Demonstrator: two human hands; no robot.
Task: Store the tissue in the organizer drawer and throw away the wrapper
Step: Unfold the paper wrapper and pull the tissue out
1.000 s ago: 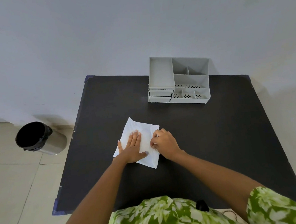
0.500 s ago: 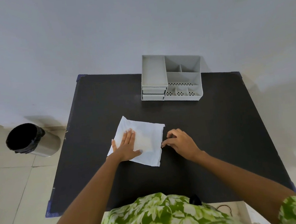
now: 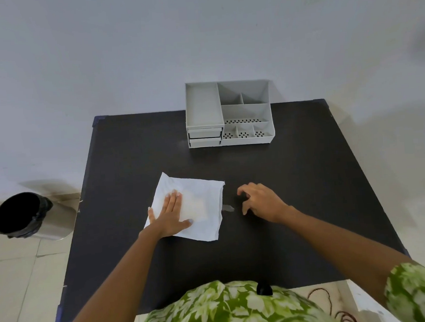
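Observation:
A white tissue [image 3: 199, 207] lies spread flat on the black table [image 3: 295, 180], left of centre. My left hand [image 3: 170, 215] rests palm down on its left half, fingers together. My right hand [image 3: 260, 201] hovers just right of the tissue with fingers curled and apart, holding nothing. A small clear scrap, perhaps the wrapper [image 3: 227, 207], lies on the table between the tissue's right edge and my right hand. The grey organizer [image 3: 228, 114] stands at the far edge of the table; its two small drawers [image 3: 204, 137] at the lower left are closed.
A steel waste bin [image 3: 29, 216] with a black liner stands on the tiled floor left of the table. A white wall rises directly behind the organizer. A dark cord [image 3: 329, 301] lies on a pale surface near my body at bottom right.
My right hand has come off the tissue and moved right onto bare table. The tissue now lies wider and flatter. My left hand stays pressed on it.

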